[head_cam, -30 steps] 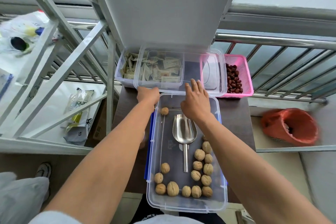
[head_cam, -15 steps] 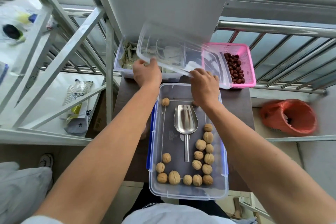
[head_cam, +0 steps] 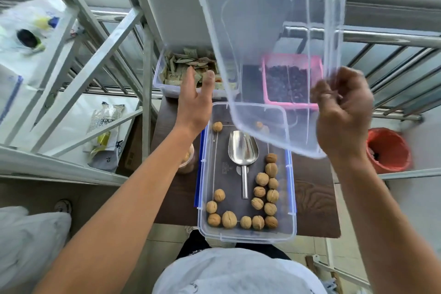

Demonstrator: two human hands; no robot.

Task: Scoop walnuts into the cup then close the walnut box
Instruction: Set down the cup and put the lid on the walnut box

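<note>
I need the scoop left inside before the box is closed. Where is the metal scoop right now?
The metal scoop lies in the open walnut box, bowl toward the far end, handle pointing at the person, with walnuts just right of it.

Dark wood-grain table (head_cam: 312,200) sits below my hands, narrow, running away from me. Directly on it, under and between my hands: clear walnut box (head_cam: 247,234) with blue side latches, lid off, resting lengthwise. Beyond my left hand (head_cam: 193,105), at the table's far end: a clear tub of paper sachets (head_cam: 181,71). Just right of that tub, seen through the lid in my right hand (head_cam: 343,112): pink basket (head_cam: 292,81) holding dark fruit. Below my left forearm, just beside the box: a plastic cup (head_cam: 187,160), partly hidden, contents brown, not clearly readable.
</note>
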